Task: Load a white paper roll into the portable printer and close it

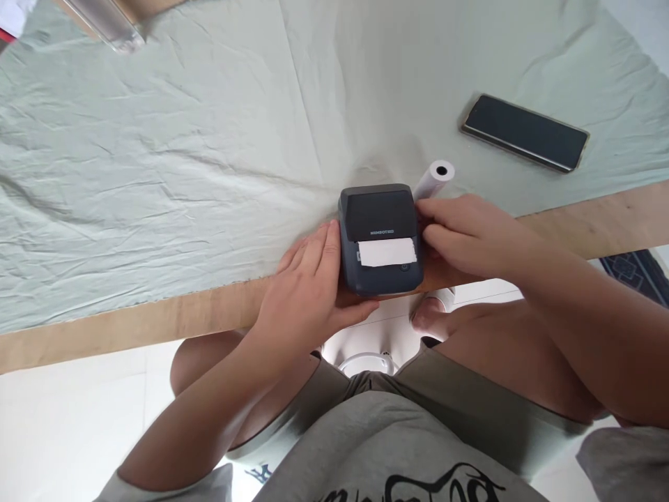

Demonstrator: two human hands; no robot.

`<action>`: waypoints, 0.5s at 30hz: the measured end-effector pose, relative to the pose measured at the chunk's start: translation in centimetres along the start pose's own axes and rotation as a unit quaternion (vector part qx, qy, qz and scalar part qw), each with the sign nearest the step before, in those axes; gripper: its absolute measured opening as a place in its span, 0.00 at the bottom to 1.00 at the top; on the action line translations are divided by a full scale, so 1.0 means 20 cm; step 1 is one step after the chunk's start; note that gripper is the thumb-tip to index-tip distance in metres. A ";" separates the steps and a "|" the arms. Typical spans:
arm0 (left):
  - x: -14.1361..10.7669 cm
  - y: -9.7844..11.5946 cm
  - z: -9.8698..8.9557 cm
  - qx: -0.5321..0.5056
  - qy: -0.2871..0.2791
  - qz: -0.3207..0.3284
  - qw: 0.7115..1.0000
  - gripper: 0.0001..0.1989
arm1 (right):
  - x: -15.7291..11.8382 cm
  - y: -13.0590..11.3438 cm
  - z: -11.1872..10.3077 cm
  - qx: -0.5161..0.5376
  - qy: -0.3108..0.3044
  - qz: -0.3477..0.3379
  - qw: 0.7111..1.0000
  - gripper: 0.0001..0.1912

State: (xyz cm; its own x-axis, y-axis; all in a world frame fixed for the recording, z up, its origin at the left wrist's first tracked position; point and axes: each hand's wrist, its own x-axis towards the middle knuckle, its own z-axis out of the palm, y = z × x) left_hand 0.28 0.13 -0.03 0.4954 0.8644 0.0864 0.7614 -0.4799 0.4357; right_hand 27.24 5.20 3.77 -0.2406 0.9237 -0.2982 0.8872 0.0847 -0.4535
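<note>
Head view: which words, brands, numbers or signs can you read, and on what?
"NIIMBOT", probably, on the compact printer's lid; the letters after it are blurred.
Small sign by the paper strip's lower right: too small to read.
Light mark at the strip's left: partly covered, unreadable.
Black script on the grey T-shirt: cut off, unreadable.
No numbers legible.

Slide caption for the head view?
Left hand and right hand flank a small printer, paper roll and phone nearby.
</note>
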 end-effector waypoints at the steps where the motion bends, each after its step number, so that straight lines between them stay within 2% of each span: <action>1: -0.01 -0.01 0.01 0.015 0.009 0.012 1.000 0.55 | 0.00 0.00 0.00 -0.026 -0.002 -0.011 1.000 0.07; 5: -0.02 -0.04 0.03 0.027 0.021 0.020 0.999 0.55 | 0.01 0.01 0.00 -0.078 -0.039 -0.019 0.996 0.10; 10: 0.00 -0.04 0.01 -0.018 0.042 0.000 0.999 0.50 | 0.03 0.01 0.00 -0.102 -0.037 -0.033 0.993 0.12; 15: 0.01 -0.04 0.01 -0.022 0.070 0.024 0.997 0.47 | 0.02 -0.01 0.00 -0.110 -0.051 0.003 0.993 0.11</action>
State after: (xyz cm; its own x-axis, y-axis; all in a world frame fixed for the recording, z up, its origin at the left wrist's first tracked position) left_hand -0.07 0.68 -0.56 0.4656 0.8543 0.2310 0.7172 -0.5172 0.4670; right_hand 27.02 5.67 3.73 -0.2643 0.8829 -0.3881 0.9502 0.1695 -0.2615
